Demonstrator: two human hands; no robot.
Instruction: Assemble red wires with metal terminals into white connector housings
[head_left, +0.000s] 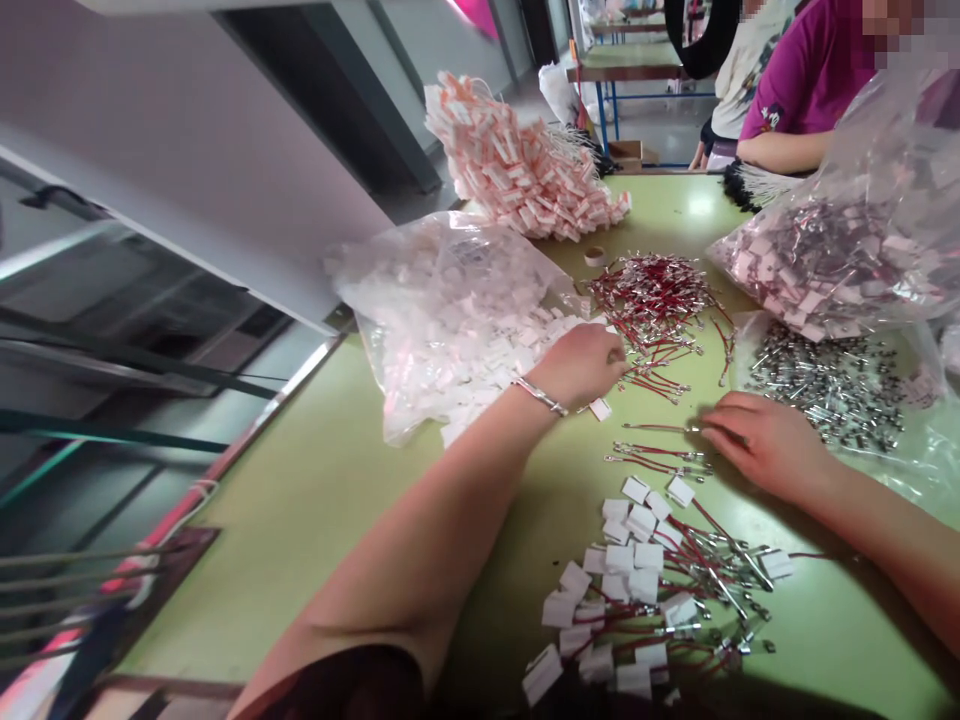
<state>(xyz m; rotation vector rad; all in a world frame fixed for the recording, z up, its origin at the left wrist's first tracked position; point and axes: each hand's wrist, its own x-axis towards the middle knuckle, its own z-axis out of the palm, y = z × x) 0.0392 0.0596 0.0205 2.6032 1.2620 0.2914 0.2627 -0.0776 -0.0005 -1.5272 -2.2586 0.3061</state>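
Note:
My left hand (589, 362), with a bracelet at the wrist, is closed, its fingers curled at the near left edge of a pile of red wires (652, 295). Whatever it holds is hidden. White plastic housings (480, 370) spill from a clear bag beside it, and one loose housing (600, 409) lies under it. My right hand (765, 445) pinches the metal terminal end of a single red wire (656, 427) that lies level on the table. Just below are several more red wires (652, 460) in a row.
Nearest me, wires with white housings (637, 560) and metal tubes lie heaped on the green table (300, 520). A clear bag of metal parts (832, 385) and a bag of white pieces (825, 260) stand right. Behind are orange-white bundles (517, 160), a tape roll (595, 256) and a person in purple (802, 80).

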